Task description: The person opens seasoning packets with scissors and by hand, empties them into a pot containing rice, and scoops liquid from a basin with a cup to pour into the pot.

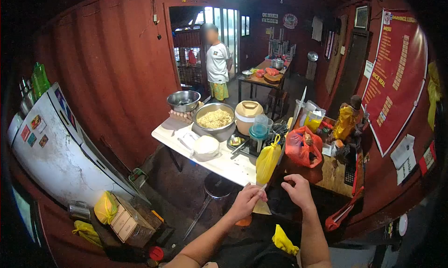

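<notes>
My left hand (248, 202) is closed in a pinch just in front of the table's near edge. A small whitish bit shows at its fingertips, too small to name. Level with it, to the right, my right hand (299, 191) has its thumb and curved index finger apart, and nothing shows between them. Right above my left hand is a full, knotted yellow plastic bag (268, 164). A pale flat piece (262, 208) shows just below my left fingers; I cannot tell what it is. Another yellow plastic bag (283, 241) lies near my lap, between my forearms.
On the white table (235, 167) are a bowl of noodles (215, 119), a steel basin (183, 100), eggs (181, 115), a beige jug (248, 116) and a white bundle (206, 145). A red bag (303, 146) sits right. A stool (218, 186) stands below; a person (217, 65) stands beyond.
</notes>
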A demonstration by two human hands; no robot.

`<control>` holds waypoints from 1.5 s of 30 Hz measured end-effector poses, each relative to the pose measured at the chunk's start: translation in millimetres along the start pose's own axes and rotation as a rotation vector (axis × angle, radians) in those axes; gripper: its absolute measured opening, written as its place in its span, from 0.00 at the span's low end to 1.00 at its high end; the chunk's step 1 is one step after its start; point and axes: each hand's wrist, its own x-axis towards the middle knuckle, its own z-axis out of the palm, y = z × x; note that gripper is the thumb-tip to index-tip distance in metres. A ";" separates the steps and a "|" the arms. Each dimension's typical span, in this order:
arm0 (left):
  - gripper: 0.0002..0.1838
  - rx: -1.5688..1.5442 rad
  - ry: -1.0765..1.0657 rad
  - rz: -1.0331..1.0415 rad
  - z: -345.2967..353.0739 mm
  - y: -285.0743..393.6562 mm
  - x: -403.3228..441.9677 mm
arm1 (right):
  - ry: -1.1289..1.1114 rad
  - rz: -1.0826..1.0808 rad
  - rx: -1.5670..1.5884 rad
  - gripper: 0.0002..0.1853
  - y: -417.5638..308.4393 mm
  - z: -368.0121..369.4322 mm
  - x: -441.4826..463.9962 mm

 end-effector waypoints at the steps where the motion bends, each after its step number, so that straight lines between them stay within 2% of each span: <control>1: 0.15 0.000 0.009 0.013 -0.4 -0.3 -0.8 | -0.001 0.000 0.002 0.18 15.8 3.8 2.6; 3: 0.15 0.000 -0.003 -0.004 -2.4 0.4 -2.0 | 0.065 -0.003 -0.185 0.20 51.9 10.6 7.9; 4: 0.14 0.000 -0.014 -0.019 -3.5 0.8 -2.1 | -0.021 0.074 -0.238 0.26 68.1 9.8 11.5; 5: 0.14 0.001 -0.013 -0.019 -3.6 -0.1 -3.1 | -0.021 0.073 -0.237 0.26 79.8 12.3 12.2; 7: 0.14 0.035 -0.002 -0.039 -2.9 -4.3 -5.4 | -0.032 0.206 -0.413 0.33 99.2 18.1 11.7; 10: 0.16 0.067 -0.004 0.017 -3.8 -9.3 -5.7 | -0.026 0.222 -0.436 0.36 118.0 23.6 10.6; 16: 0.16 0.065 -0.001 -0.020 -5.8 -4.7 -10.6 | -0.115 0.340 -0.487 0.43 116.2 21.5 8.5; 19: 0.16 0.060 0.014 -0.007 -7.1 -8.6 -12.2 | -0.075 0.356 -0.534 0.43 108.8 18.6 11.9; 23: 0.16 0.048 0.000 -0.011 -10.5 -6.5 -12.6 | -0.059 0.363 -0.550 0.43 135.0 21.3 15.5; 29: 0.16 0.006 0.032 -0.045 -10.0 -9.9 -13.6 | -0.166 0.473 -0.573 0.42 141.9 23.4 14.4; 34: 0.14 0.015 0.034 -0.039 -12.2 -8.8 -13.2 | -0.006 0.429 -0.667 0.41 151.7 24.6 12.9; 38: 0.14 0.017 0.047 -0.026 -13.3 -9.1 -11.5 | -0.016 0.470 -0.683 0.40 159.4 20.5 14.7; 40: 0.14 0.046 0.059 0.011 -13.8 -8.9 -10.7 | -0.170 0.578 -0.638 0.37 146.6 12.5 16.3; 45: 0.14 0.034 0.035 -0.018 -13.9 -9.9 -9.9 | -0.132 0.552 -0.646 0.36 157.6 15.6 10.9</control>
